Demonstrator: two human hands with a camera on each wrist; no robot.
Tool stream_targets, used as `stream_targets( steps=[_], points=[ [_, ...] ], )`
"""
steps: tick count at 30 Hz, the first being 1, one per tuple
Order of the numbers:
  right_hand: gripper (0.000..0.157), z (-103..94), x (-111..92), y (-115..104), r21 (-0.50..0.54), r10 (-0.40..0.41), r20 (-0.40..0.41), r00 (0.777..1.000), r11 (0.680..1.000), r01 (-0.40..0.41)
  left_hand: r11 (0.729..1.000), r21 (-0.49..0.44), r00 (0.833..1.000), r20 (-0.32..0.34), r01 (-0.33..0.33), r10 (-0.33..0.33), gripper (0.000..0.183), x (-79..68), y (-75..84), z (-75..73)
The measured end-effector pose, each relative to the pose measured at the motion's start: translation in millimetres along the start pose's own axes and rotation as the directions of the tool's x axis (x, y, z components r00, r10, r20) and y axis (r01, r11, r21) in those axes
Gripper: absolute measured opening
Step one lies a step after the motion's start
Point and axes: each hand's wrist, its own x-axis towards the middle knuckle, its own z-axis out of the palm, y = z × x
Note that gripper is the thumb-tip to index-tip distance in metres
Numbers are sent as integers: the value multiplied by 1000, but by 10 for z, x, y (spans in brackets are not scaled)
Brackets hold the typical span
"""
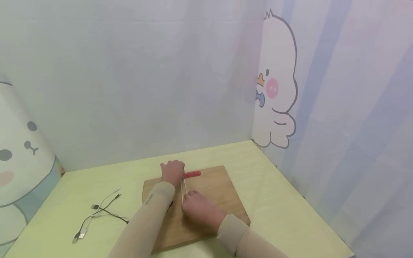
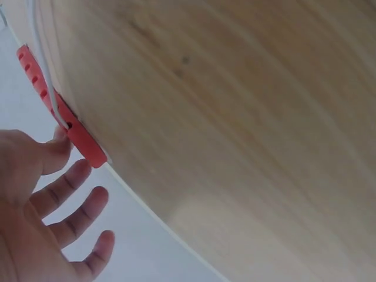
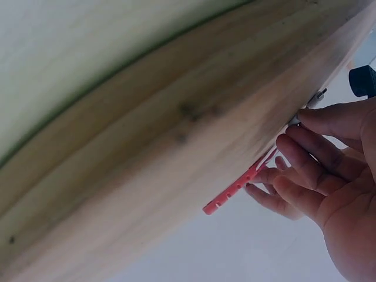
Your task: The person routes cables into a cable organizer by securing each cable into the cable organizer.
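Observation:
A red notched cable holder [image 1: 193, 174] lies near the far edge of a wooden board [image 1: 213, 193]. My left hand [image 1: 173, 172] covers its left end; in the left wrist view thumb and index finger grip the holder [image 2: 87, 144] at its edge, other fingers spread. A white cable [image 2: 41, 53] runs into one of its slots. Nearer to me over the board, my right hand [image 1: 201, 209] pinches the white cable, and a pale end piece [image 3: 294, 120] shows at its fingertips in the right wrist view. Two pale strands stretch between the hands.
Several black and white USB cables [image 1: 96, 211] lie crossed on the table [image 1: 277, 200] left of the board. A small dark piece [image 1: 170, 205] shows beside the left sleeve. Printed curtains [image 1: 129, 89] stand behind the table and along both sides.

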Motion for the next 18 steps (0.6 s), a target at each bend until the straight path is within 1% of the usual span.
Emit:
stream_targets(
  steps=[3, 5, 8, 11, 13, 15, 18],
  points=[
    [13, 25, 1, -3, -1, 9, 2, 1000, 1000, -9, 998, -58, 999, 39, 9, -6, 13, -5, -5, 34],
    [13, 14, 10, -16, 16, 15, 4, 1000, 1000, -15, 996, -91, 998, 55, 19, -14, 15, -21, -49, 32],
    [13, 9, 13, -27, 54, 26, 23, 999, 998, -28, 993, -114, 998, 63, 25, -18, 26, -48, -128, 34],
    [16, -18, -5, -39, 92, 48, 64, 997, 994, -53, 994, -111, 998, 62, 12, -5, 35, -98, -191, -22],
    [17, -29, -24, -52, 80, 58, 74, 996, 995, -63, 994, -111, 998, 61, 2, 5, 39, -150, -221, -85],
    [17, -44, -45, -71, 62, 61, 74, 995, 996, -66, 994, -109, 997, 73, -3, 11, 39, -207, -251, -144],
    [16, -69, -73, -102, 31, 64, 64, 996, 997, -66, 994, -106, 996, 83, -6, 15, 36, -278, -306, -187]
  ],
)
